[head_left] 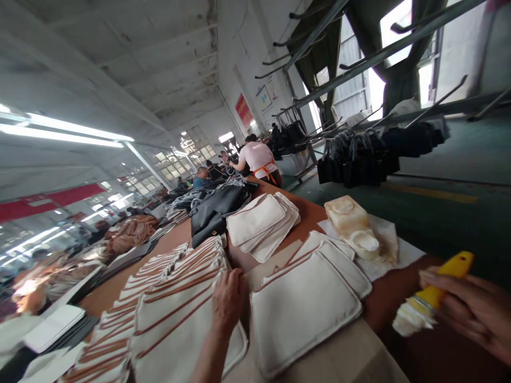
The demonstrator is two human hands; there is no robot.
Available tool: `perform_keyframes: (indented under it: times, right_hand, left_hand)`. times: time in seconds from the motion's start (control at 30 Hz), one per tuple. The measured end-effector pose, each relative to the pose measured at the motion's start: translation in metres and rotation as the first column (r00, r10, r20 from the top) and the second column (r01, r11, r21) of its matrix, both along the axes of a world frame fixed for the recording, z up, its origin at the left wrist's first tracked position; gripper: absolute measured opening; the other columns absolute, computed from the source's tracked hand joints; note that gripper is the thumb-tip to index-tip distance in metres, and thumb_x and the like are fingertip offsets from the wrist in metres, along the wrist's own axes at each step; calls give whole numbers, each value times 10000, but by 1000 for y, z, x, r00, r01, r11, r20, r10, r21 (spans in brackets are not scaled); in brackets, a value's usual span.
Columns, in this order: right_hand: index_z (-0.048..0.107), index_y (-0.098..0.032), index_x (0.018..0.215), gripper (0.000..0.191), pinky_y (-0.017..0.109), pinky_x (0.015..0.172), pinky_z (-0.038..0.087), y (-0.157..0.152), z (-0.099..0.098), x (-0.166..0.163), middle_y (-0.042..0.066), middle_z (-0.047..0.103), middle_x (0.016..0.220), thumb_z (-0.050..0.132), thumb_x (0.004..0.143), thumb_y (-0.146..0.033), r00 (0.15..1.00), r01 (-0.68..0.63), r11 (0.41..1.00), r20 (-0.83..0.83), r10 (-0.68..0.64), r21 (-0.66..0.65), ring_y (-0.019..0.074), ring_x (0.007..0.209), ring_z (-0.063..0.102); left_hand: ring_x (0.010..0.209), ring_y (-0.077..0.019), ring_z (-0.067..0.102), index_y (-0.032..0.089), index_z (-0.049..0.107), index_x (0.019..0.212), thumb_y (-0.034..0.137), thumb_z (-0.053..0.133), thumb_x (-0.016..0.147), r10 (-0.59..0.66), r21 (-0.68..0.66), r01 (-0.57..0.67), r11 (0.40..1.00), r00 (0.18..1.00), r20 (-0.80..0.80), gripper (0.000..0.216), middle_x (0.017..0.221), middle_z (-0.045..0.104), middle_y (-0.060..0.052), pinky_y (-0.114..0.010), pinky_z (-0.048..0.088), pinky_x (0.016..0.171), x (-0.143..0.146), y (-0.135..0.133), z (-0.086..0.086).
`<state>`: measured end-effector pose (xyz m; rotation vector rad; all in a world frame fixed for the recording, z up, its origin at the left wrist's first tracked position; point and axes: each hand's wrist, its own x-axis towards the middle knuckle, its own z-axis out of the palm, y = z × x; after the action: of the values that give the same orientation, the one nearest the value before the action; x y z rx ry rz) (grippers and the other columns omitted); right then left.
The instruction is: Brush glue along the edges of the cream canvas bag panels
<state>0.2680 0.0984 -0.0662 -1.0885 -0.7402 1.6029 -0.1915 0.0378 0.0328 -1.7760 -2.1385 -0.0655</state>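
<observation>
In my right hand (471, 314), a flat brush (439, 292) with a yellow handle is gripped, its bristles thickly coated with white paste. My left hand (229, 298) has its fingers curled at the upper right corner of a cream panel (179, 330) with a brown edge strip; its fingertips are partly hidden. Many such panels overlap in rows to the left. Just right of my left hand lies a flat cream piece with a stitched rim (303, 308), overlapping others behind it. A paste-smeared tub (347, 215) with a white-filled opening stands on white paper.
Behind the panels lie another cream stack (259, 218) and black bags (219, 207) on the brown table (171, 242). A metal rack with hooks (351, 66) holds black bags (355, 159) at right. A person in a pale shirt (257, 157) bends over farther along.
</observation>
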Motion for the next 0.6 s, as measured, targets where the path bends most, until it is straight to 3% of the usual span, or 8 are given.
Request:
perform_keyframes:
  times: [0.13,0.27,0.4,0.6]
  right_hand:
    - [435,-225,428,519,260,341,177,1,30,-4,-27,298,370,785,707,-490,995,16,1000,-96,-16,-5,76,296,275]
    - [520,-193,526,457,201,327,151,-1,36,0,-64,304,352,791,683,-526,991,51,998,-120,-54,-25,51,285,233]
    - [566,-182,642,428,172,326,161,-6,38,13,-89,320,359,798,662,-541,987,72,997,-145,-75,-24,40,285,228]
    - [543,-178,660,409,165,332,156,-7,44,27,-97,325,367,808,680,-488,976,96,995,-197,-94,-3,35,295,224]
  left_hand:
    - [1084,-225,575,255,579,1184,424,383,986,-147,-134,164,977,981,128,325,1135,639,-59,-326,403,931,65,48,-38]
    - [1035,-244,614,222,603,1162,424,437,963,-85,-212,133,968,972,220,329,1099,661,-88,-343,440,847,108,94,-63]
    - [1007,-228,623,178,631,1097,428,505,944,-31,-257,100,961,965,259,319,1088,652,-87,-381,475,847,131,122,-69]
    - [949,-188,643,154,629,1069,418,561,931,6,-314,100,944,948,318,305,1062,668,-53,-412,522,856,149,126,-58]
